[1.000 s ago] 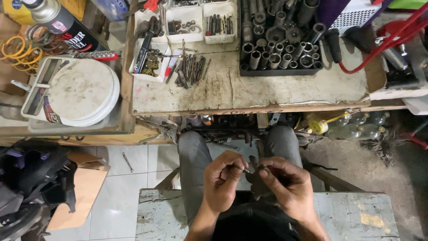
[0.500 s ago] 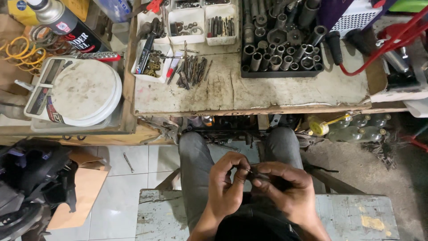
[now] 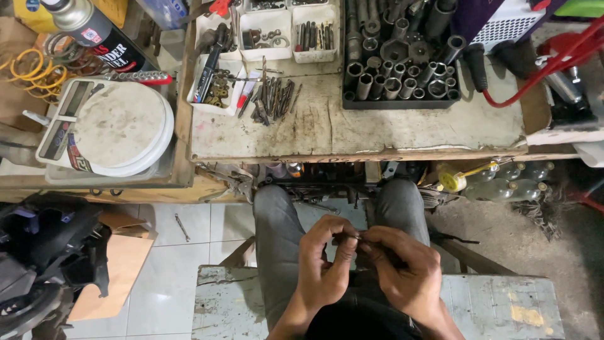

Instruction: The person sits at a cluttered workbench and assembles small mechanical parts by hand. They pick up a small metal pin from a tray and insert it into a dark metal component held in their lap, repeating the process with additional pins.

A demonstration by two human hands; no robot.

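Black plastic tray (image 3: 402,104) of upright steel sockets is sitting on the worn wooden bench (image 3: 352,135), beside white tubs (image 3: 267,38) holding bits and small hardware. Open tiled floor (image 3: 189,245) is showing below the bench edge. Over the lap, left hand (image 3: 324,267) and right hand (image 3: 406,274) are pinching a small dark metal part (image 3: 353,238) between closed fingertips.

The small part (image 3: 353,240) in the grip looks like dull dark metal. Above the grip, the tabletop (image 3: 377,129) is rough, stained wood; the sockets (image 3: 396,63) are greasy steel, the bits (image 3: 274,101) matt metal. Left, the scale (image 3: 119,129) is scuffed white plastic.
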